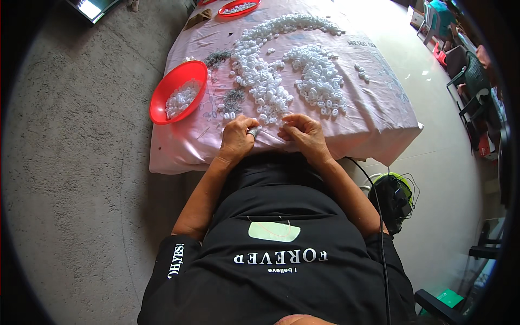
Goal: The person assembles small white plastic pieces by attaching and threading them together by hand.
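White pieces (261, 78) are lying heaped on the bench (379, 116). The left hand (236, 142) is holding a grey object (254, 130) in its grip; I cannot tell whether the right hand (307, 135) is pinching anything.

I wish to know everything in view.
Tablecloth: one, pink, centre
Bowls: two, red, cloth's left side
Small pieces: many, white, on cloth and in bowls
Wiry clusters: two, grey, beside pieces
Brown item: one, cloth's far left
Screen: one, dark, upper left
Bag: one, black, right of table
Cable: one, black, along right arm
Chairs: several, mixed colours, right edge
Shirt: one, black, lower centre
Left hand: one, cloth's near edge
Right hand: one, beside it
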Tool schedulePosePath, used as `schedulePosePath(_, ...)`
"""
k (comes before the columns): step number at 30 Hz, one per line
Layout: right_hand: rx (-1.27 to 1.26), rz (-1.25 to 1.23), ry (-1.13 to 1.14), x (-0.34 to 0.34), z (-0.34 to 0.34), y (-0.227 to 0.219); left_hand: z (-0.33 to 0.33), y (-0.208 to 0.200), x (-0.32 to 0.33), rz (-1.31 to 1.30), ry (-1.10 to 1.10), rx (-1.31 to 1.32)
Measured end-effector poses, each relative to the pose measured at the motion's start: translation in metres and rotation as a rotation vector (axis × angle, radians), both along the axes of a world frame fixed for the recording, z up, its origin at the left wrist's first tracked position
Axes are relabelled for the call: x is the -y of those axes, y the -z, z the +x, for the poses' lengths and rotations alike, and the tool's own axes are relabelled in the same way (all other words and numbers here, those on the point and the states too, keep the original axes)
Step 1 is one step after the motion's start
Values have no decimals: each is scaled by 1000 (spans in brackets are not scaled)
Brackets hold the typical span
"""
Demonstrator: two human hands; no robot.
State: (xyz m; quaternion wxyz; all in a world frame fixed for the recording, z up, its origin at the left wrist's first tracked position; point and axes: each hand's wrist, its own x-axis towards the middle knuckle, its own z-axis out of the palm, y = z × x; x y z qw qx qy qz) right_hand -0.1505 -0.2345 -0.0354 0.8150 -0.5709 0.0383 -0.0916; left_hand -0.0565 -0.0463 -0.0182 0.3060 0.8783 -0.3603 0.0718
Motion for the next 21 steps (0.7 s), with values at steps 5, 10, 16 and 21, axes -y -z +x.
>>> schedulePosePath(5, -51, -28, 24, -2, -1, -1, 0, 1, 2, 17, -1, -24)
schedulePosePath(10, -60, -21, 25, -1, -2, 2, -1, -1, 4, 27, 0, -65)
schedulePosePath(16, -117, -46, 11, -2, -6, -1, -2, 0, 5, 1, -2, 19)
schedulePosePath(21, -160, -25, -25, -2, -7, -3, -1, 2, 3, -366, -30, -646)
